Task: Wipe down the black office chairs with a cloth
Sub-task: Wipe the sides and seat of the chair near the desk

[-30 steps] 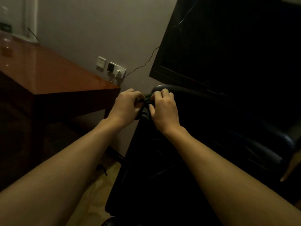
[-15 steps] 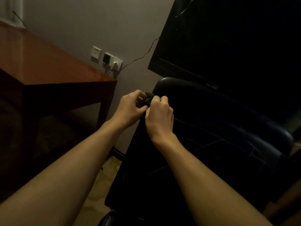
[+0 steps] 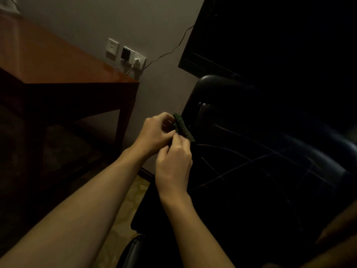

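No text, label, brand, number or sign can be read anywhere in this dim view.

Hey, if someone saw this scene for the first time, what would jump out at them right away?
First, the left hand and right hand meeting mid-frame, both pinching a bunched dark green cloth. Right of them, a black office chair fills the dim right side. A glossy reddish-brown table stands at upper left, by the wall sockets.
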The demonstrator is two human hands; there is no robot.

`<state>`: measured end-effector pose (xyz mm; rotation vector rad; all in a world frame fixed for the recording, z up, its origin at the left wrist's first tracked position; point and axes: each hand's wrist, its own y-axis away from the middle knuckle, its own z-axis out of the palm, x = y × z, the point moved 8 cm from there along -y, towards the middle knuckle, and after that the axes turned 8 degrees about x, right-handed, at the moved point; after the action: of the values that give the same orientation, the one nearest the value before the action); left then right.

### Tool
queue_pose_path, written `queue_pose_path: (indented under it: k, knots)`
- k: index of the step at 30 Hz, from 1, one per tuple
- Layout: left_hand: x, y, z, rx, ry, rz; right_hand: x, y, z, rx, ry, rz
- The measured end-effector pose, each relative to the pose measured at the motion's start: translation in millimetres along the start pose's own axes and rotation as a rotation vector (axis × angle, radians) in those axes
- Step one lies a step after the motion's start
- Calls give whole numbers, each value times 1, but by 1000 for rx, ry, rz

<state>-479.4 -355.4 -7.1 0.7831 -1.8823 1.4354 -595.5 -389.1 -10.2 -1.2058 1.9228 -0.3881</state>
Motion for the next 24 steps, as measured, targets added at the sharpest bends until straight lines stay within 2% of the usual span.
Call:
queue_pose_path:
  k: [5, 12, 17, 22, 24]
  knots:
    - [-16, 19, 2, -49, -37, 24, 18, 25, 16, 21, -184, 93]
    - [-53, 54, 8, -85, -100, -69, 30, 53, 28, -125, -149, 112]
    - [-20, 34, 3, 33, -28, -25, 16, 14, -4, -91, -202, 64]
    - [-11, 26, 8, 10, -82, -5, 31, 6, -27, -56, -385, 103]
    - [-18, 33, 9, 8, -103, -5, 45, 14, -32, -44, -342, 95]
